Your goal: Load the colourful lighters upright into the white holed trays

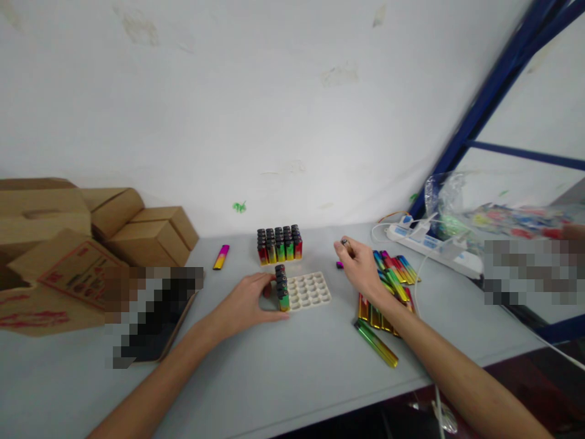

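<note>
While left grip clasps lighter row, tray to its right, right grip pinches lighter, pile beside that grip.

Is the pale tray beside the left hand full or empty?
Partly filled: the pale tray has a row of upright lighters at its left end, and the rest that shows holds none.

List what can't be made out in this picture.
In the head view:
Small item in the right hand: mostly hidden by that hand.
Rear lighters: lower parts hidden by the front row.
Dark slab: partly covered by pixelation.
Open carton: cut off by the left edge.
Colourful pieces: too blurred to identify.
</note>
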Demonstrator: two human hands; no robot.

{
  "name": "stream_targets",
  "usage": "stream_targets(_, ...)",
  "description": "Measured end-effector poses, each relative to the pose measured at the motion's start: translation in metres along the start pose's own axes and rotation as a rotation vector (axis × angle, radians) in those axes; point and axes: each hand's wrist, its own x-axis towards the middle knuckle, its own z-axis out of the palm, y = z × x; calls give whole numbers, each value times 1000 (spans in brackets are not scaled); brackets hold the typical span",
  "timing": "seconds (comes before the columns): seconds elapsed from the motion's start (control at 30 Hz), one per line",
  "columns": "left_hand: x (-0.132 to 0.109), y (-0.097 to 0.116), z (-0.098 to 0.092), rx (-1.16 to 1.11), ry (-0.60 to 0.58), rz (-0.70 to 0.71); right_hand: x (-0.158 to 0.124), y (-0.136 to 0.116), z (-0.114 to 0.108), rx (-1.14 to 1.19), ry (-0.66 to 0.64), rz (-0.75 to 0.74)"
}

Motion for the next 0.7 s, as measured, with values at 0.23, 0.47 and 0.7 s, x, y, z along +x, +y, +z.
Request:
stream_targets(0.23,0,0,1,-8,-7,-18,-2,-7,4,46,-191,-30)
stream_targets(0.47,-1,-2,1,-13,-3,19,-8,-17,8,137,-497,-189)
stream_targets(0.7,-1,1,0,51,-14,54,-13,-21,14,80,-528,-279)
